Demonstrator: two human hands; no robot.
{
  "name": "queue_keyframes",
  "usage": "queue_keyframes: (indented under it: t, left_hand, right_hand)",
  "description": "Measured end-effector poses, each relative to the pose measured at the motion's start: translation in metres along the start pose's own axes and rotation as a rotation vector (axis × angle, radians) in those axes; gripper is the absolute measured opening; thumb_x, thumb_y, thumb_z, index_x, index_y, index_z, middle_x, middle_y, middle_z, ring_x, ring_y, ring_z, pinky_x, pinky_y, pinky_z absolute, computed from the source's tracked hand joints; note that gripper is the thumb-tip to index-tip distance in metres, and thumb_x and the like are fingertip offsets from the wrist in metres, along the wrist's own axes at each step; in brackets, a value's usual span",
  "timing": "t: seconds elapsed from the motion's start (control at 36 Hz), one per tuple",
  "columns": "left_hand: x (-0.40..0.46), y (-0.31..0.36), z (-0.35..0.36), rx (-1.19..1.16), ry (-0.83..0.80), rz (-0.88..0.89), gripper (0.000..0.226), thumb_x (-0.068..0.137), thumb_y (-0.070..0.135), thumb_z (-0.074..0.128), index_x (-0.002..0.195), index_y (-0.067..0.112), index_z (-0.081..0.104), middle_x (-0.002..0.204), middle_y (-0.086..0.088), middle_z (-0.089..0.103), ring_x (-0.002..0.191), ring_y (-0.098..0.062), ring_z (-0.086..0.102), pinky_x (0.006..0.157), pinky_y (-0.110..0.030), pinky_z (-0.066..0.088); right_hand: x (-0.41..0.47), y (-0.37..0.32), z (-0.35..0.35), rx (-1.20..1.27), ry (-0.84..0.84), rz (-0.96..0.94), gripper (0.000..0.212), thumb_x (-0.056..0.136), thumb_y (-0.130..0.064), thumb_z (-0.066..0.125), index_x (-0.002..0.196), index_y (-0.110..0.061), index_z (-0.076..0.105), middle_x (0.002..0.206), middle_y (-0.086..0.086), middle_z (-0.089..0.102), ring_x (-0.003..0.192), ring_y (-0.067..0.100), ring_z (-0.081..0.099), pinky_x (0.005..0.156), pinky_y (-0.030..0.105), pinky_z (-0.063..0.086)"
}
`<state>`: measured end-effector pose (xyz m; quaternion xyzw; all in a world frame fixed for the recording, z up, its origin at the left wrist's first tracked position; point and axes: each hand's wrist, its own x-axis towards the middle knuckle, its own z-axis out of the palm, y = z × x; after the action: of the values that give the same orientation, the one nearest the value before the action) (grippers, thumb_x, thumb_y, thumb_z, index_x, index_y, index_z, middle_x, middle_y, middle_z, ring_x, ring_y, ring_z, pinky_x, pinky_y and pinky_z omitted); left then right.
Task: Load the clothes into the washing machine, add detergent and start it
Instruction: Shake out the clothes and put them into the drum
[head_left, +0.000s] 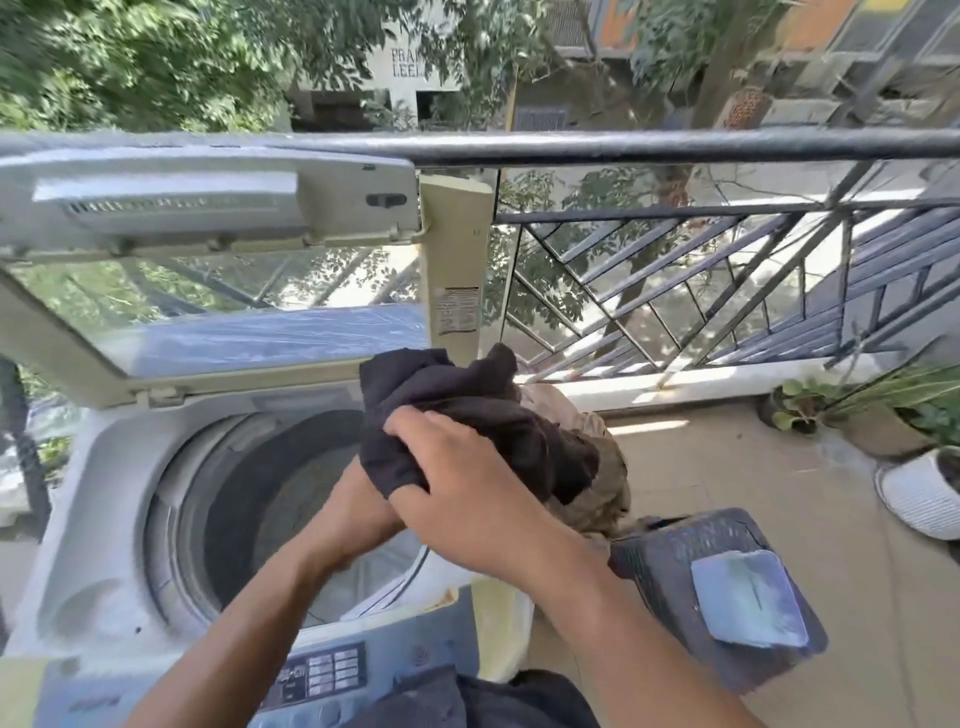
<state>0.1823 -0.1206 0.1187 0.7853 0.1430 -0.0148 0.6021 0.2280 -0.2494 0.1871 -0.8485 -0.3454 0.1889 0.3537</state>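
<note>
A white top-loading washing machine (109, 519) stands at the left with its glass lid (218, 306) raised. Its dark drum (260, 499) looks bare inside. A bundle of clothes hangs over the drum's right rim: a black garment (457, 405) on top, a brown one (597, 478) under it. My right hand (467, 493) grips the black garment from above. My left hand (358, 514) holds the bundle from below, mostly hidden by the cloth and my right hand. The control panel (322, 673) sits at the machine's front edge.
A dark laundry basket (670, 566) with a pale packet (748, 597) on it stands right of the machine. A black metal balcony railing (675, 145) runs behind. Potted plants (883, 415) and a white pot (919, 493) line the right side of the tiled floor (727, 467).
</note>
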Motion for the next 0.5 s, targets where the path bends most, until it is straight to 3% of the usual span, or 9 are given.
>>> queue_keyframes:
  t: [0.06,0.14,0.19,0.22,0.28,0.33,0.39,0.44,0.5]
  left_hand:
    - [-0.007,-0.018,-0.003,-0.038,0.132,-0.103,0.036,0.098,-0.004,0.056,0.087,0.029,0.046,0.087,0.01,0.054,0.099,-0.018,0.06,0.073,-0.013,0.048]
    - [-0.018,-0.048,-0.021,-0.167,0.227,-0.215,0.051,0.091,-0.023,0.059,0.112,0.022,0.049,0.103,0.003,0.058,0.116,-0.026,0.058,0.07,-0.014,0.056]
    - [-0.018,-0.053,-0.038,-0.245,0.237,-0.129,0.048,0.074,-0.001,0.08,0.114,0.02,0.062,0.109,0.001,0.068,0.11,-0.023,0.067,0.069,-0.011,0.055]
    - [-0.018,-0.054,-0.047,-0.304,0.258,-0.068,0.039,0.068,0.01,0.086,0.102,0.022,0.074,0.102,0.006,0.075,0.1,-0.017,0.069,0.069,-0.014,0.057]
    - [-0.021,-0.053,-0.063,-0.456,0.288,-0.044,0.026,0.068,0.021,0.091,0.093,0.023,0.08,0.093,0.011,0.079,0.094,-0.014,0.067,0.071,-0.019,0.059]
    - [-0.022,-0.053,-0.08,-0.655,0.323,-0.108,0.048,0.061,0.029,0.094,0.103,0.017,0.073,0.096,0.006,0.078,0.098,-0.018,0.066,0.075,-0.024,0.06]
    - [-0.026,-0.051,-0.096,-0.754,0.34,-0.115,0.055,0.059,0.028,0.097,0.106,0.014,0.073,0.104,-0.003,0.075,0.098,-0.019,0.068,0.084,-0.033,0.058]
    - [-0.034,-0.047,-0.111,-0.84,0.341,-0.112,0.023,0.066,0.019,0.086,0.088,0.02,0.081,0.096,-0.002,0.077,0.09,-0.014,0.074,0.079,-0.032,0.06]
    - [-0.042,-0.044,-0.128,-0.927,0.288,-0.1,0.017,0.058,0.019,0.09,0.073,0.023,0.083,0.088,0.003,0.079,0.084,-0.01,0.077,0.071,-0.025,0.062]
  right_hand:
    - [0.0,-0.013,0.019,-0.108,-0.058,-0.069,0.033,0.087,-0.013,0.057,0.119,-0.013,0.051,0.112,0.011,0.058,0.108,0.032,0.052,0.096,0.044,0.044]
    - [-0.003,-0.019,0.023,-0.162,-0.129,-0.18,0.047,0.092,-0.021,0.059,0.139,-0.017,0.05,0.129,0.005,0.059,0.122,0.025,0.052,0.107,0.041,0.044]
    - [-0.005,-0.021,0.014,-0.012,-0.07,-0.181,0.046,0.094,-0.021,0.06,0.139,-0.028,0.057,0.135,-0.01,0.063,0.126,0.01,0.055,0.109,0.032,0.045]
    - [-0.006,-0.02,0.01,0.091,0.004,-0.159,0.045,0.092,-0.016,0.06,0.134,-0.03,0.062,0.132,-0.015,0.065,0.123,0.003,0.058,0.107,0.03,0.047]
    - [-0.007,-0.008,0.009,0.192,0.164,-0.094,0.054,0.086,0.0,0.057,0.131,-0.03,0.064,0.127,-0.017,0.065,0.12,0.001,0.059,0.106,0.031,0.049]
    - [-0.004,0.013,0.013,0.034,0.226,-0.007,0.076,0.079,0.007,0.054,0.143,-0.033,0.05,0.136,-0.013,0.056,0.128,0.008,0.05,0.112,0.036,0.043]
    - [-0.001,0.037,0.02,-0.16,0.125,0.132,0.092,0.081,-0.001,0.06,0.157,-0.037,0.022,0.152,-0.007,0.039,0.14,0.018,0.036,0.119,0.039,0.033]
    - [0.004,0.062,0.033,-0.243,-0.025,0.252,0.1,0.088,-0.021,0.069,0.162,-0.036,0.002,0.16,-0.002,0.028,0.149,0.025,0.025,0.122,0.043,0.028]
    - [0.01,0.077,0.048,-0.288,-0.082,0.314,0.093,0.089,-0.039,0.07,0.16,-0.037,0.009,0.155,0.001,0.037,0.148,0.03,0.03,0.116,0.048,0.038]
